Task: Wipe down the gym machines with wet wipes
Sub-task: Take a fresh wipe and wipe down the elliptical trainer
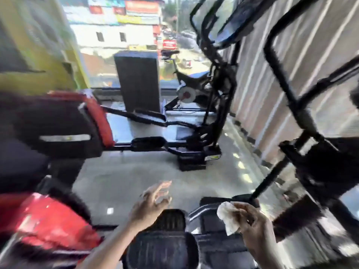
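Note:
The whole view is blurred by motion. My right hand (250,220) is shut on a crumpled white wet wipe (228,216), held low at the right beside a black bar (272,177) of the cross-trainer (314,164) on my right. My left hand (151,202) hovers in the lower middle with fingers spread and nothing in it, above a ribbed black foot pedal (171,220). A second black elliptical machine (206,133) stands further ahead, its pedals (147,143) pointing left.
Red and black machine housings (58,123) fill the left side, with another red cover (50,220) at the lower left. A tall black box (138,80) and an exercise bike (190,82) stand by the window. A corrugated wall (272,84) runs along the right. Grey floor (120,177) lies between the machines.

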A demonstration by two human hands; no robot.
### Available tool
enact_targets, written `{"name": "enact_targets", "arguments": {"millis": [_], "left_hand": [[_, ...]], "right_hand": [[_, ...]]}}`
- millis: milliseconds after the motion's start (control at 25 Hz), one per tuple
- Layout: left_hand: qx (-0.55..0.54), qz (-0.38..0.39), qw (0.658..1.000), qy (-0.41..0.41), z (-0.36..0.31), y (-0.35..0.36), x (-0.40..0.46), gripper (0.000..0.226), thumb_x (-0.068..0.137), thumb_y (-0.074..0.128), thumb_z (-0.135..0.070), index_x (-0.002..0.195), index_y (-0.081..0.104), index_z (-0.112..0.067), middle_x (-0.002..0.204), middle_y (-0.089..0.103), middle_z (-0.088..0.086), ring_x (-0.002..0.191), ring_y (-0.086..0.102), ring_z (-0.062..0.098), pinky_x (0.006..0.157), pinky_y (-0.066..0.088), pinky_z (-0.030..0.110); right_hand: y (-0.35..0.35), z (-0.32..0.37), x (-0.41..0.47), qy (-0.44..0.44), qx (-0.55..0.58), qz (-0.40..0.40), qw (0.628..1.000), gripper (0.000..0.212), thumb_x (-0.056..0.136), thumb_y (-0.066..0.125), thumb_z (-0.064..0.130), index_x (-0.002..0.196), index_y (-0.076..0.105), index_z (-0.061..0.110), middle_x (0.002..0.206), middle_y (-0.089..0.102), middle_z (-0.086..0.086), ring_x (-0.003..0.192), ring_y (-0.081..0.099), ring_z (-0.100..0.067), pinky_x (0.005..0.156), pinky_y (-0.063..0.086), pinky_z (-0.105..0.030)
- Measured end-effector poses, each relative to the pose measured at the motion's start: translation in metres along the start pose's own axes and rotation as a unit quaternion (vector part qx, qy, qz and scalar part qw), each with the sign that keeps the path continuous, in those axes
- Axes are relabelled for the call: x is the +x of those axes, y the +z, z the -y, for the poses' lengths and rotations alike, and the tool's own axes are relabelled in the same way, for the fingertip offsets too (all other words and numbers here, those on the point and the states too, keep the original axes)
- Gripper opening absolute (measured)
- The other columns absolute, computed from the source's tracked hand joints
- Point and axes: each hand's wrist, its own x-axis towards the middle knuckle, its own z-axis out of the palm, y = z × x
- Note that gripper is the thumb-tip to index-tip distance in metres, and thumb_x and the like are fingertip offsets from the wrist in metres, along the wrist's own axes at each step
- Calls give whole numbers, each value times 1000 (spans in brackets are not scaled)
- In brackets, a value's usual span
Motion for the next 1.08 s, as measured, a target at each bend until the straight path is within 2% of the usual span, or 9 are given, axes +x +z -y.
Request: {"name": "enact_targets", "arguments": {"millis": [80, 160, 280, 440, 520, 680, 760, 880, 1080], "left_hand": [[-6, -65, 998, -27, 20, -41, -46, 48, 80, 71, -65, 125, 55, -68, 132, 66, -22, 123, 65, 7, 110, 49, 42], [-9, -117, 992, -52, 23, -83, -96, 42, 84, 68, -49, 123, 60, -61, 126, 69, -23, 119, 66, 1, 108, 51, 35], [-42, -204, 973, -103, 42, -143, -176, 41, 84, 67, -38, 125, 61, -42, 127, 70, -13, 119, 65, 1, 108, 51, 34], [-77, -292, 942, -149, 84, -211, -297, 33, 85, 70, -33, 116, 66, -43, 116, 73, -19, 116, 66, 0, 102, 52, 28], [-91, -330, 924, -169, 109, -247, -367, 33, 88, 71, -26, 118, 63, -39, 113, 72, -26, 112, 66, -3, 100, 53, 23], [-117, -402, 888, -192, 148, -304, -477, 40, 81, 66, -33, 121, 62, -36, 117, 72, -9, 111, 66, -5, 92, 51, 13], [-124, -433, 871, -197, 168, -332, -520, 40, 81, 65, -34, 121, 64, -34, 120, 70, -5, 110, 67, -3, 93, 53, 16], [-130, -478, 843, -210, 196, -376, -568, 37, 80, 66, -42, 117, 65, -40, 118, 72, -6, 108, 69, 2, 94, 55, 26], [-140, -513, 816, -228, 250, -451, -597, 34, 82, 64, -33, 116, 66, -31, 117, 70, 0, 110, 68, 8, 90, 52, 17]], "right_hand": [[50, 26, -5, -64, 13, 39, 997, 18, 96, 65, 26, 97, 78, 39, 95, 76, 16, 89, 72, -4, 82, 58, -37], [96, 57, -11, -111, 28, 74, 991, 16, 92, 63, 37, 94, 78, 42, 95, 72, 15, 86, 70, -4, 80, 55, -33], [160, 98, -29, -133, 51, 172, 975, 14, 94, 72, 28, 100, 77, 40, 98, 71, 11, 87, 72, -13, 77, 59, -45], [253, 163, -83, -227, 21, 238, 944, 28, 90, 78, 16, 99, 74, 42, 100, 72, 17, 88, 69, -1, 80, 55, -30], [316, 197, -128, -255, 14, 277, 926, 35, 89, 77, 9, 100, 73, 41, 101, 70, 17, 89, 68, -1, 80, 54, -28], [420, 262, -222, -280, 44, 372, 884, 33, 100, 60, 12, 94, 76, 40, 99, 65, 12, 83, 68, -8, 73, 54, -26], [460, 290, -263, -302, 51, 413, 858, 35, 100, 60, 11, 95, 76, 42, 100, 68, 12, 85, 68, -7, 68, 51, -18], [514, 321, -305, -311, 41, 457, 832, 34, 100, 61, 14, 97, 76, 43, 101, 69, 15, 91, 67, -7, 74, 53, -22], [619, 358, -326, -325, 29, 482, 813, 38, 96, 66, 7, 94, 79, 43, 95, 63, 15, 87, 67, -8, 73, 49, -15]]}}
